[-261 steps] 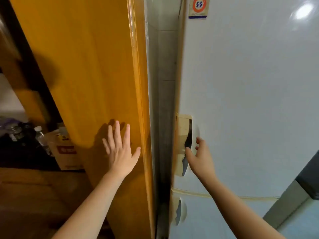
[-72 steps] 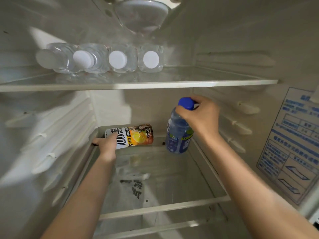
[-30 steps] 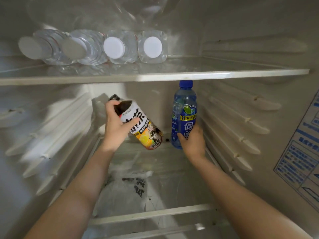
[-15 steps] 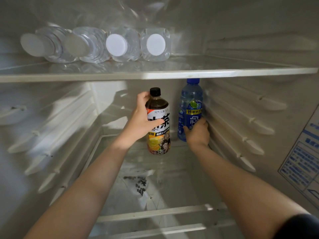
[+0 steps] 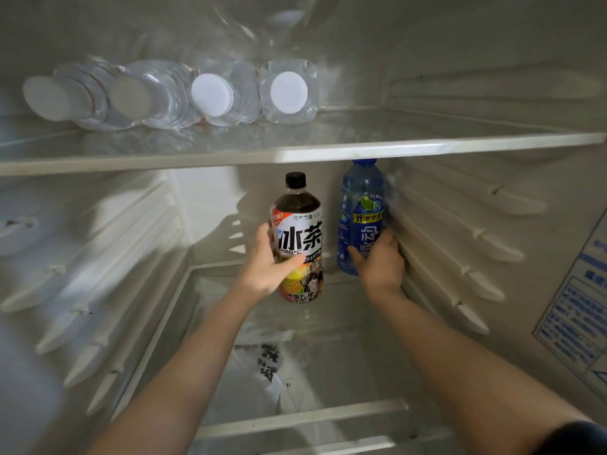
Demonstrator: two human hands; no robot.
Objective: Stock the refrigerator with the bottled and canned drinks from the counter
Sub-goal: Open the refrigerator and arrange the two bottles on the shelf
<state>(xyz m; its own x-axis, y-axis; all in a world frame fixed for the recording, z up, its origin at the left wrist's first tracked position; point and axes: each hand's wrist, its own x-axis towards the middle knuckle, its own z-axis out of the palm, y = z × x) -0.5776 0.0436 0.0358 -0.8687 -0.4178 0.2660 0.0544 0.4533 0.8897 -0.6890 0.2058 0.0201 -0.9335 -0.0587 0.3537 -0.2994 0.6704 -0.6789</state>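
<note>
Inside the fridge, both hands reach to the back of the lower shelf (image 5: 295, 417). The left hand (image 5: 266, 264) wraps around the tea bottle (image 5: 299, 238), thumb across its label, holding it upright with its base at the glass. Just beside it, the right hand (image 5: 381, 262) curls around the lower part of the blue bottle (image 5: 360, 205), which stands upright against the right wall, its cap just under the upper shelf (image 5: 361, 147). On that shelf four water bottles (image 5: 210, 95) lie side by side, white caps facing out.
</note>
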